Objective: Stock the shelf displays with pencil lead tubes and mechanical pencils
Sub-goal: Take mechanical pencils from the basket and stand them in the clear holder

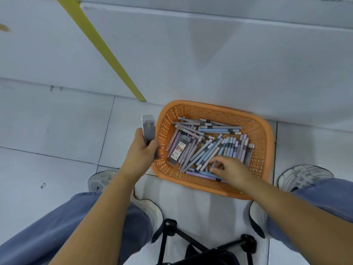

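An orange plastic basket [261, 129] sits on the tiled floor against a white shelf base. It holds several mechanical pencils [208, 150] in blue, lilac and grey, plus a labelled pencil lead tube [177, 151] at its left side. My left hand [142, 152] hovers just left of the basket, shut on a few clear lead tubes [148, 129] that stick upward. My right hand [228, 168] reaches into the basket's near side, fingers spread and touching the pencils; whether it grips one is unclear.
The white shelf base [210, 54] fills the upper view, with a yellow strip [103, 48] running diagonally across it. My legs in blue jeans and grey shoes [303, 176] flank the basket. A black tripod stool [191, 243] stands below between my feet.
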{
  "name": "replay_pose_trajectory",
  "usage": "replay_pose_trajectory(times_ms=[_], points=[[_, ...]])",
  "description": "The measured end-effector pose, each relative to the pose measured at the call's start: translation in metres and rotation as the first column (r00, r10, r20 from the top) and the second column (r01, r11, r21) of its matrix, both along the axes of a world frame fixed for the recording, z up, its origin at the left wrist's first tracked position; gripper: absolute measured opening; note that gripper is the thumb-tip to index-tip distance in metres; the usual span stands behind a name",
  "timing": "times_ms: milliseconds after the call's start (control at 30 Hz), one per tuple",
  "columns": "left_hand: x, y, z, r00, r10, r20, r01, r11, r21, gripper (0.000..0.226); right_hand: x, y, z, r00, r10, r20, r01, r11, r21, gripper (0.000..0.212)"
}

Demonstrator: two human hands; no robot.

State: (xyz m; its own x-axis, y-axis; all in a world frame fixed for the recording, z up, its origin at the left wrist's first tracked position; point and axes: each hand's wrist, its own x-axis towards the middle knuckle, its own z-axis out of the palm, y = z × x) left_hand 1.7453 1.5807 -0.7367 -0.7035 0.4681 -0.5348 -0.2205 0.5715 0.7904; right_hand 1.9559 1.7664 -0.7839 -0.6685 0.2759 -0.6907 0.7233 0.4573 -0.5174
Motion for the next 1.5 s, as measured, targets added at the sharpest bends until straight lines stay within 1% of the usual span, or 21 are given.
replay_pose_trajectory(times_ms=[33,100,167,233,300,400,433,500,567,667,733,833,900,967,1033,1067,1133,1200,1267,1400,1500], points=[[0.0,-0.007,0.0,0.999,0.008,-0.038,-0.009,1.0,-0.028,0.016,-0.001,-0.006,0.0,1.0,0.014,-0.01,-0.014,0.999,0.043,0.021],[0.0,-0.02,-0.004,0.997,0.025,-0.078,-0.031,0.997,-0.076,0.016,-0.014,-0.019,-0.003,0.995,0.013,-0.097,0.001,0.99,0.138,0.02],[0.002,-0.028,-0.011,0.997,0.03,-0.064,-0.037,0.994,-0.105,0.01,-0.04,-0.034,-0.006,0.98,0.013,-0.197,0.019,0.987,0.159,0.022],[0.006,-0.033,-0.017,0.999,0.018,-0.035,-0.022,0.994,-0.104,0.013,-0.07,-0.046,-0.01,0.969,0.047,-0.243,0.005,0.978,0.208,0.032],[0.007,-0.036,-0.023,1.0,0.016,-0.019,-0.017,0.996,-0.091,0.014,-0.094,-0.053,-0.017,0.978,0.065,-0.2,0.004,0.945,0.327,0.05],[0.003,-0.034,-0.029,1.0,0.027,-0.014,-0.027,0.997,-0.07,0.012,-0.11,-0.057,-0.028,0.997,0.057,-0.059,-0.021,0.873,0.488,0.078],[0.001,-0.034,-0.029,1.0,0.027,-0.008,-0.027,0.998,-0.064,0.011,-0.113,-0.057,-0.03,0.998,0.048,-0.041,-0.02,0.859,0.511,0.082],[0.0,-0.033,-0.03,0.999,0.03,0.018,-0.029,0.998,-0.049,0.011,-0.118,-0.056,-0.033,0.999,0.003,-0.041,0.019,0.856,0.516,0.08],[0.0,-0.033,-0.028,0.998,0.04,0.039,-0.039,0.998,-0.043,0.015,-0.121,-0.051,-0.034,0.993,-0.079,-0.09,0.111,0.886,0.449,0.067],[0.001,-0.03,-0.023,0.998,0.051,0.046,-0.049,0.997,-0.052,0.018,-0.115,-0.037,-0.023,0.927,-0.314,-0.202,0.351,0.918,0.182,0.032],[0.003,-0.024,-0.017,0.997,0.051,0.058,-0.05,0.999,-0.022,0.016,-0.105,-0.027,-0.011,0.858,-0.463,-0.221,0.475,0.88,0.002,0.019],[0.01,-0.008,-0.006,0.993,0.018,0.114,-0.026,0.997,0.068,0.004,-0.081,-0.009,0.015,0.753,-0.608,-0.251,0.583,0.794,-0.173,0.013],[0.02,0.008,0.0,0.986,-0.012,0.166,-0.008,0.993,0.117,0.013,-0.06,0.009,0.038,0.656,-0.691,-0.304,0.637,0.723,-0.267,0.01],[0.035,0.026,0.002,0.978,-0.08,0.194,0.056,0.991,0.125,0.017,-0.036,0.028,0.059,0.551,-0.758,-0.349,0.679,0.65,-0.342,0.013],[0.054,0.046,-0.001,0.955,-0.196,0.225,0.175,0.979,0.107,0.014,-0.008,0.049,0.071,0.435,-0.821,-0.37,0.733,0.561,-0.385,0.018],[0.065,0.057,-0.002,0.935,-0.249,0.251,0.233,0.968,0.093,0.01,0.007,0.058,0.074,0.394,-0.844,-0.364,0.759,0.522,-0.389,0.018],[0.089,0.079,-0.007,0.9,-0.319,0.296,0.317,0.947,0.054,0.009,0.037,0.073,0.075,0.355,-0.864,-0.356,0.811,0.474,-0.342,0.011],[0.11,0.099,-0.015,0.876,-0.366,0.314,0.379,0.925,0.019,0.014,0.064,0.082,0.068,0.341,-0.873,-0.35,0.845,0.447,-0.293,0.011],[0.129,0.116,-0.026,0.865,-0.377,0.332,0.402,0.916,-0.008,0.012,0.082,0.085,0.055,0.339,-0.888,-0.312,0.858,0.428,-0.286,0.013],[0.156,0.142,-0.054,0.888,-0.32,0.332,0.366,0.926,-0.088,0.013,0.097,0.074,0.031,0.345,-0.919,-0.19,0.87,0.389,-0.302,0.016],[0.167,0.158,-0.069,0.925,-0.276,0.26,0.324,0.932,-0.161,0.019,0.101,0.066,0.021,0.336,-0.928,-0.159,0.869,0.371,-0.329,0.013]])
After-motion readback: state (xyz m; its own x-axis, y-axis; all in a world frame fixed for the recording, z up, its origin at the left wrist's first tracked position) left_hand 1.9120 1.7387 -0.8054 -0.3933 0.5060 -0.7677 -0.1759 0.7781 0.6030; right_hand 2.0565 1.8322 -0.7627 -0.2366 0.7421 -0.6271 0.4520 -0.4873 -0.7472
